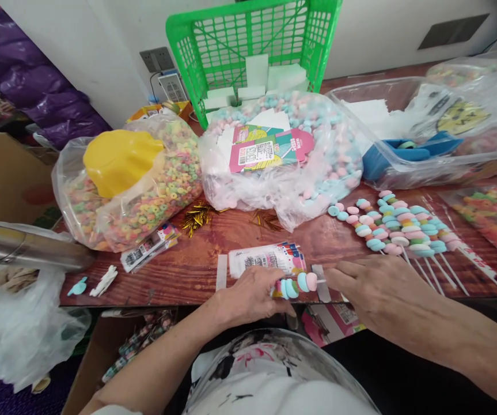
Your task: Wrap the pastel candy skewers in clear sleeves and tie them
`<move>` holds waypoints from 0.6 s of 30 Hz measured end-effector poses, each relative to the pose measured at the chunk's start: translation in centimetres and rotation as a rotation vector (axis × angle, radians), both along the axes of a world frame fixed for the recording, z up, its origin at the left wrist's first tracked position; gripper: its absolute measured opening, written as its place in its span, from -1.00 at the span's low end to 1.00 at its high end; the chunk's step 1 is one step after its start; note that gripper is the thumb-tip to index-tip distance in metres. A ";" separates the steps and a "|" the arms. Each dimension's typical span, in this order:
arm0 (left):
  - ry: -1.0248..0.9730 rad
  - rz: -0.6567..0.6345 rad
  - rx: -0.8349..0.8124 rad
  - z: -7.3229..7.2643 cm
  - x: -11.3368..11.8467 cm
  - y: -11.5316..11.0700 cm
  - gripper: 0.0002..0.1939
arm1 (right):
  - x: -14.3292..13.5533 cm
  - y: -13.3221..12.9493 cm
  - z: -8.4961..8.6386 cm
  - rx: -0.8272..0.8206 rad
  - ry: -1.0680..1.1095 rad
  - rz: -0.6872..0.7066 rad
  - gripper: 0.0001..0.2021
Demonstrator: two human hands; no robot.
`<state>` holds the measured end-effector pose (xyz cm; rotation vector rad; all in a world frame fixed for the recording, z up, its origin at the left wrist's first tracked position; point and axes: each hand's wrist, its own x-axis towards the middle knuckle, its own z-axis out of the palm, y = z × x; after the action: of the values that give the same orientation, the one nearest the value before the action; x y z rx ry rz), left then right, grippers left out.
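My right hand (363, 294) and left hand (250, 295) are clamped on one candy skewer (291, 288) between them, its long axis running sideways, the stick (321, 280) pointing into my right. My left hand hides the other end; my right covers much of the stick.

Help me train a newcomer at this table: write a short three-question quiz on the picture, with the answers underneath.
1. Which colour is the basket behind the bag of pink and blue candies?
a) red
b) green
c) black
2. True or false: the left hand holds the row of candies threaded on the white stick.
3. Fill the gap: the loaded skewers on the table lie nearer the person's ____ hand.

Key: 1. b; 2. true; 3. right.
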<state>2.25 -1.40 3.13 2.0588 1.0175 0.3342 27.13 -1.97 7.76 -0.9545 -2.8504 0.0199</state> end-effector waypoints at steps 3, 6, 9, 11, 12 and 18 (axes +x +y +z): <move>-0.052 -0.064 -0.161 0.4 0.0 0.1 -0.66 | -0.3 0.4 1.2 0.176 0.021 0.102 -0.78; -0.139 -0.058 -0.336 1.0 0.0 0.4 -0.61 | -0.6 0.7 3.1 0.348 0.055 0.174 -0.83; -0.243 -0.052 -0.499 1.5 0.2 0.4 -0.60 | -0.8 0.8 4.4 0.387 0.081 0.206 -0.74; -0.292 -0.067 -0.569 1.7 0.5 0.2 -0.59 | -0.8 0.8 4.7 0.362 0.093 0.205 -0.73; -0.303 -0.074 -0.591 1.8 0.7 0.1 -0.58 | -0.8 0.8 4.6 0.350 0.105 0.207 -0.73; -0.375 -0.109 -0.778 1.3 1.5 -0.4 -0.52 | -0.6 0.8 3.1 0.278 0.102 0.248 -0.79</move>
<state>3.78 -1.75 4.41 1.2781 0.6532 0.2076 26.51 -1.20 10.91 -0.5290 -2.7614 -0.2852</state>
